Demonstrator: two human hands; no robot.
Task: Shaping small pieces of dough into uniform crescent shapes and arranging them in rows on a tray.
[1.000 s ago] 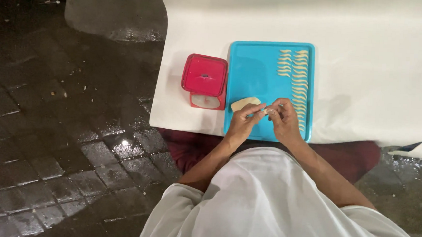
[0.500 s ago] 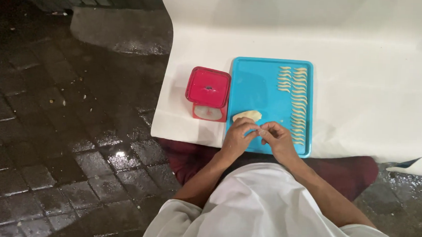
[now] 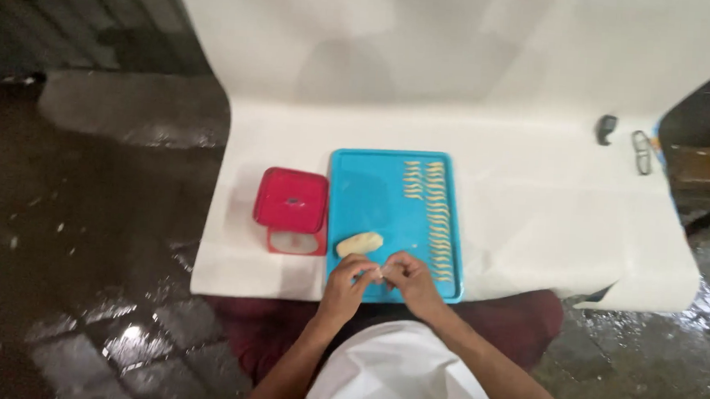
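Note:
My left hand [image 3: 348, 280] and my right hand [image 3: 410, 278] meet over the near edge of a blue tray [image 3: 376, 192], fingertips pinched together on a small pale piece of dough [image 3: 379, 272]. A larger lump of dough [image 3: 359, 243] lies on the tray just beyond my left hand. Several thin shaped dough pieces [image 3: 430, 212] are lined up in two rows along the tray's right side.
A red lidded box [image 3: 292, 200] sits on a small scale left of the tray, all on a white sheet [image 3: 551, 211] over wet dark tiles [image 3: 78, 289]. Two small dark objects [image 3: 622, 138] lie at the sheet's far right.
The view has tilted up and away, so more of the white sheet and wall shows. My hands stay pinched together at the tray's near edge.

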